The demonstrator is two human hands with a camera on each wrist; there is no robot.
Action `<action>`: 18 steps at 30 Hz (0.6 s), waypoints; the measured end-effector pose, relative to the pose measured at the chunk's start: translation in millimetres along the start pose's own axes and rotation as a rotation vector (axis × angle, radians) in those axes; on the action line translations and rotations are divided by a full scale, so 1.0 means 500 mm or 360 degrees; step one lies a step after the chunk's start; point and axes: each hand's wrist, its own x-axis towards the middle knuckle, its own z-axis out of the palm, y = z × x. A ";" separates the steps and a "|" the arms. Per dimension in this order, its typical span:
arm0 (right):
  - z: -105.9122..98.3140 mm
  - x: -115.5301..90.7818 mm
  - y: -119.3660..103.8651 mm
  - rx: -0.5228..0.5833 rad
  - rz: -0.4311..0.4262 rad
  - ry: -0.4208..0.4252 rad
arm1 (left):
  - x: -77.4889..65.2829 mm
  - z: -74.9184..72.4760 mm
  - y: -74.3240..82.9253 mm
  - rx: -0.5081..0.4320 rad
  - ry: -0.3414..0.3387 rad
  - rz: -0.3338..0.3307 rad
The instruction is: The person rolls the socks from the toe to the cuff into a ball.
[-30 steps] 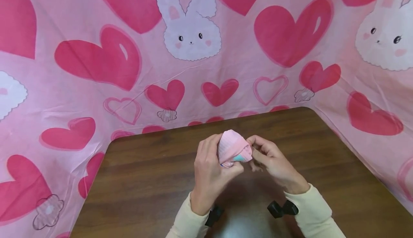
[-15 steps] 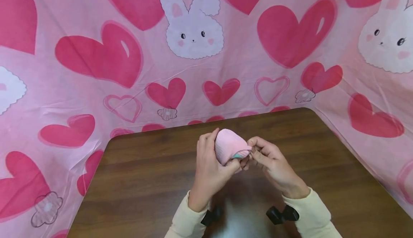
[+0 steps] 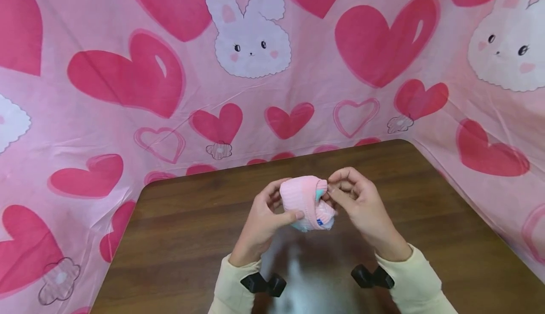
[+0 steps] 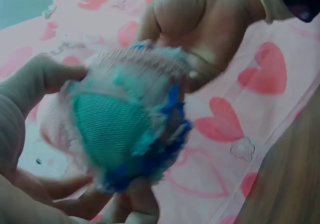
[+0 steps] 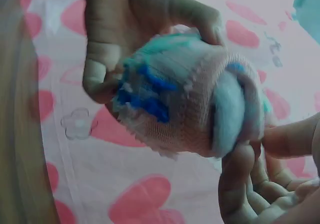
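Note:
A balled-up pink sock (image 3: 298, 195) is held in the air between both hands. My left hand (image 3: 260, 222) grips its left side, thumb across the front and fingers behind. At the folded ribbed cuff (image 5: 200, 109), my right hand (image 3: 368, 210) pinches the edge between thumb and forefinger. The left wrist view shows a teal patch (image 4: 112, 126) and loose blue threads (image 4: 167, 144) on the inside-out knit. In the right wrist view, a pale wad of fabric (image 5: 229, 114) bulges from the cuff's opening.
Below the hands is a brown wooden table (image 3: 187, 238). A pink cloth backdrop (image 3: 255, 91) printed with hearts and rabbits stands around its back and sides. Both wrists carry a black camera mount (image 3: 372, 276) over cream sleeves (image 3: 408, 276).
The sock ball has turned, so its cuff opening and a blue mark now show on the right. My left hand has shifted left, its thumb now lying across the front. The right hand remains at the cuff.

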 end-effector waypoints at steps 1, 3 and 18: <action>0.008 -0.003 -0.007 -0.0093 -0.0072 0.0017 | 0.000 -0.001 -0.002 0.0010 0.0029 0.0024; 0.023 -0.008 -0.021 -0.0297 -0.0239 0.0043 | 0.001 -0.004 -0.004 0.0050 0.0078 0.0084; 0.035 -0.005 -0.011 -0.0501 -0.0594 -0.0028 | -0.020 0.024 0.034 0.0380 0.0314 0.0370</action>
